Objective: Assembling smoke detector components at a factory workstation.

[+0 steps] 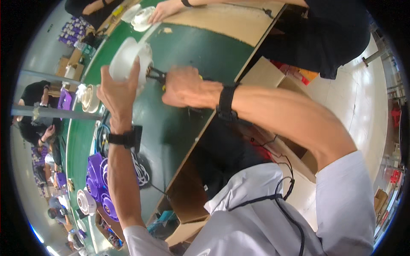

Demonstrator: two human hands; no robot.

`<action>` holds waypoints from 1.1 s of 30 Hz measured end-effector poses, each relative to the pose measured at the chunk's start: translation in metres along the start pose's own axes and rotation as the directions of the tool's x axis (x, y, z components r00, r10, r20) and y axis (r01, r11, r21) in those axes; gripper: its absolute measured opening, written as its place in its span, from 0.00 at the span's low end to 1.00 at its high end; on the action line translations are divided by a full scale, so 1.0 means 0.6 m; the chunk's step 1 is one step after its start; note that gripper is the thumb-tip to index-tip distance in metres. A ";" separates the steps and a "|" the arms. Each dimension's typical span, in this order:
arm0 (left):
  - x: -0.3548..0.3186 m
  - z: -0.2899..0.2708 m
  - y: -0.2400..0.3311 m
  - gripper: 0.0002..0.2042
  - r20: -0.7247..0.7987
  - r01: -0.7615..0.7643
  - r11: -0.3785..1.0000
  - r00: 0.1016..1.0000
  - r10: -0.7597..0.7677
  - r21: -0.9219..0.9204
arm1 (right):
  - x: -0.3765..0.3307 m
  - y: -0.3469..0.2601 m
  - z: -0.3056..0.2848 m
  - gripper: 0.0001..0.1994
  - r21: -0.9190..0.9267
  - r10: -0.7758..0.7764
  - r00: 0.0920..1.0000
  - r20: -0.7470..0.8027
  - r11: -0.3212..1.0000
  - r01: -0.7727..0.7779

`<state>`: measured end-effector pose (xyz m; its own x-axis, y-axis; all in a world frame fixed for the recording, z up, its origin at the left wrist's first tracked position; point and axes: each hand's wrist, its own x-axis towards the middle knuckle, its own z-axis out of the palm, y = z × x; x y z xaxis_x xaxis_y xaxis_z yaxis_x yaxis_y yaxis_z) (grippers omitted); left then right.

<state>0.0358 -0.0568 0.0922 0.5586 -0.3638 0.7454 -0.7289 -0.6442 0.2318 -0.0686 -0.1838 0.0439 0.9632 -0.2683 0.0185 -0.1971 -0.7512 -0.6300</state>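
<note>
Holding a round white plastic part (128,57) up above the dark green desk (179,123), the left hand (117,91) pinches its rim between thumb and fingers. The right hand (183,85) is clenched around a dark-handled plier-like tool (157,76) with a glimpse of yellow on the grip; its tip meets the white part, but the exact contact is hidden behind the part's edge and the fingers. Both wrists wear black straps.

Purple plastic pieces (99,179) and a coil of white cable (141,170) lie at the desk's left edge, partly covered by the left forearm. Brown cardboard boxes (70,64) sit far left, blurred. At the far end, another person's hand (162,10) rests by white round parts (139,17); the body is cut off.
</note>
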 end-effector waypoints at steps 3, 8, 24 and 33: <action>0.016 0.008 0.002 0.27 0.061 0.013 0.998 0.998 -0.009 -0.066 | 0.008 0.007 -0.004 0.21 0.018 -0.009 0.999 0.045 1.000 0.008; 0.024 0.013 0.002 0.28 0.102 0.055 0.997 0.994 -0.049 -0.054 | 0.012 0.008 -0.001 0.21 -0.068 -0.044 0.998 0.040 0.997 0.047; 0.073 0.027 -0.011 0.34 0.308 0.057 0.995 0.948 -0.080 0.083 | 0.014 0.001 -0.011 0.17 -0.084 -0.047 0.991 0.122 0.995 0.057; 0.073 0.049 -0.044 0.35 0.392 0.075 0.994 0.914 -0.100 0.077 | 0.020 0.003 -0.006 0.17 -0.137 -0.130 0.984 0.122 0.980 0.146</action>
<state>0.0914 -0.0757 0.1005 0.7388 -0.5323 0.4134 -0.6520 -0.7197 0.2385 -0.0583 -0.1909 0.0458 0.9956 -0.0932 0.0054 -0.0775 -0.8578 -0.5082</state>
